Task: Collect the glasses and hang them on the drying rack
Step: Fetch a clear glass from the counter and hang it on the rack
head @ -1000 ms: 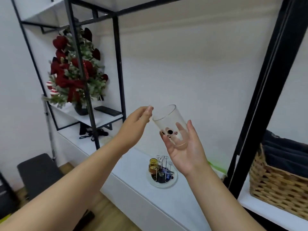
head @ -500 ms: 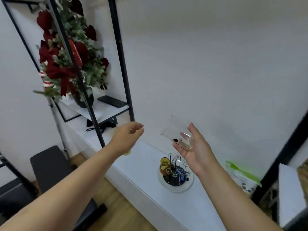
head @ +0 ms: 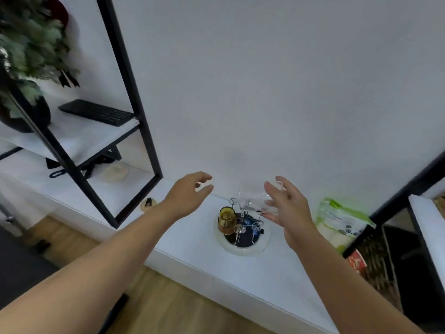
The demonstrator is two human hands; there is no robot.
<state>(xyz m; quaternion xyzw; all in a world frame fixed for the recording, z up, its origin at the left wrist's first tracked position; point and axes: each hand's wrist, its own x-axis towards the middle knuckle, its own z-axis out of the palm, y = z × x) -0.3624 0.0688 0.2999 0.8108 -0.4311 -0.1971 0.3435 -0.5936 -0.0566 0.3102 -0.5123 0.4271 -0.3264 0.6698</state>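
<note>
My right hand [head: 286, 206] holds a clear glass [head: 252, 197] with a small printed figure, tipped mouth-down just above the drying rack [head: 242, 247]. The rack is a round white base with thin wire prongs, standing on the white counter [head: 192, 249]. An amber glass [head: 226, 219] hangs upside down on a prong at the rack's left. A small blue object lies among the prongs. My left hand [head: 190, 196] hovers left of the rack with fingers spread and nothing in it.
A black metal shelf frame [head: 134, 97] stands at the left with a black keyboard [head: 96, 112] and a potted plant [head: 26, 68]. A green and white packet [head: 342, 220] leans at the right, beside a wicker basket [head: 375, 256]. Wooden floor lies below the counter.
The view tilted down and closer to the counter. My right hand lowered the clear glass and tipped it mouth-down over the rack. My left hand dropped lower, beside the rack.
</note>
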